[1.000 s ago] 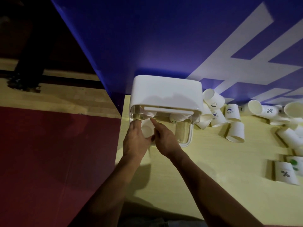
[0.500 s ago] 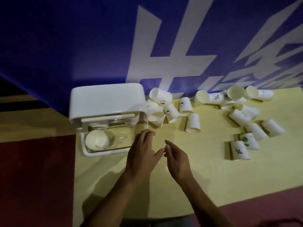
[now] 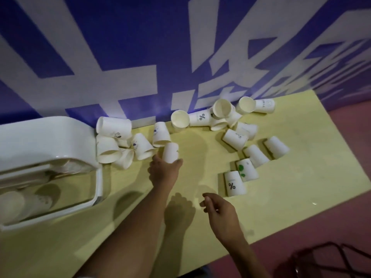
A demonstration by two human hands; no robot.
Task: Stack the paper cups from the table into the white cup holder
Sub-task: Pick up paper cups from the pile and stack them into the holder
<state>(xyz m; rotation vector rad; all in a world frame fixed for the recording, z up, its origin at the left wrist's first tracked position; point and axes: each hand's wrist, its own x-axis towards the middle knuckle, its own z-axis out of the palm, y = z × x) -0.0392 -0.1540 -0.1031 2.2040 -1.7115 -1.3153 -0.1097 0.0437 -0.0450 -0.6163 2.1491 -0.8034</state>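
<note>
Left hand (image 3: 163, 171) gripping a paper cup (image 3: 170, 153), right hand (image 3: 219, 212) loosely curled, holding nothing, above the yellow table (image 3: 281, 197)

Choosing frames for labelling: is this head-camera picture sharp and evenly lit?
Head view: dim overall; the white cup holder at the left edge is smeared by blur; both arms throw dark shadows on the yellow table; the cup in the left hand is readable; the wall lettering looks skewed by the wide lens.
</note>
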